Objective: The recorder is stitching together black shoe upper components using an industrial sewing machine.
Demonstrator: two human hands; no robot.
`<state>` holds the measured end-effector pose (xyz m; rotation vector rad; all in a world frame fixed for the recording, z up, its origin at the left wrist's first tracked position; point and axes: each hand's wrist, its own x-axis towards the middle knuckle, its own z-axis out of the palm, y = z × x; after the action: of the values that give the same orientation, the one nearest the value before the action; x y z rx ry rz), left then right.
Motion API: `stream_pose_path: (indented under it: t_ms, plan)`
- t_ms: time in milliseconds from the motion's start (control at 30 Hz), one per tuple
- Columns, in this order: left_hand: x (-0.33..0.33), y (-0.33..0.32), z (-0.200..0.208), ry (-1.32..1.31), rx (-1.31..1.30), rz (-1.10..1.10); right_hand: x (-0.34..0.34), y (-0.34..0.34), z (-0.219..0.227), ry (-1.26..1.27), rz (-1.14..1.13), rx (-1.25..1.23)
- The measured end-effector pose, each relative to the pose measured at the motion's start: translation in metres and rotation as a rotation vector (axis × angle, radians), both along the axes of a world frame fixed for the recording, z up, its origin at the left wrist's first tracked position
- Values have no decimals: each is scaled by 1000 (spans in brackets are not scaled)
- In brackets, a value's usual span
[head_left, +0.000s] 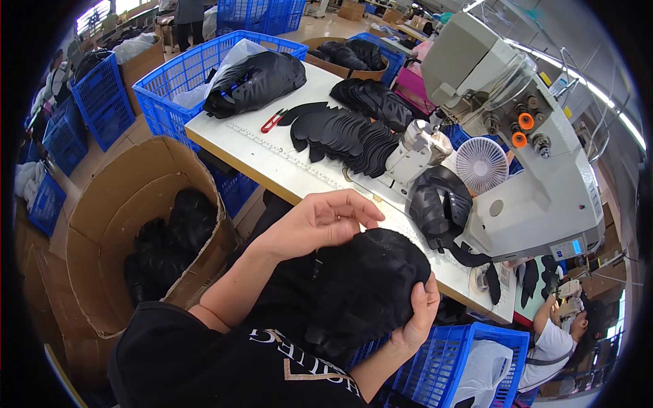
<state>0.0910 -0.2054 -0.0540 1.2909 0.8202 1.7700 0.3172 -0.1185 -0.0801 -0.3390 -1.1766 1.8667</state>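
In front of my chest a black shoe upper is held, its rounded end towards the sewing machine. My right hand grips its right edge, thumb on the near face. Just above its top left edge hovers my left hand, fingers loosely bent and thumb apart from the fingertips. Whether a fingertip touches the upper is hard to tell. On the white table beyond lie overlapping black cut pieces, and another black upper sits by the machine's post.
A large grey-white sewing machine stands at right, beside a small white fan. Red snips lie near a bundle of black uppers. At left is a cardboard box; blue crates surround the table. A co-worker sits lower right.
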Motion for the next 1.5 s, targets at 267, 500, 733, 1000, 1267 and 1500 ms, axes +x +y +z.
stream_pose_path:
  t_ms: [267, 500, 733, 1000, 1267, 1500]
  plan:
    - [19, 2, -2, 198, 24, 172, -17, -7, 6, 167, 14, -178]
    - [-3, -4, -2, 337, 82, 582, -1, -1, -4, 180, 13, -163]
    - [26, -1, 16, 669, 235, 652, -1, 1, -9, 128, 25, -88]
    - [28, 12, 10, 542, 242, 726, 0, 7, -21, 183, 9, -174]
    - [42, 13, 17, 668, 342, 699, 0, 6, -30, 263, 122, -155]
    - [26, 4, 17, 645, 293, 827, 3, -3, -16, 380, 256, -55]
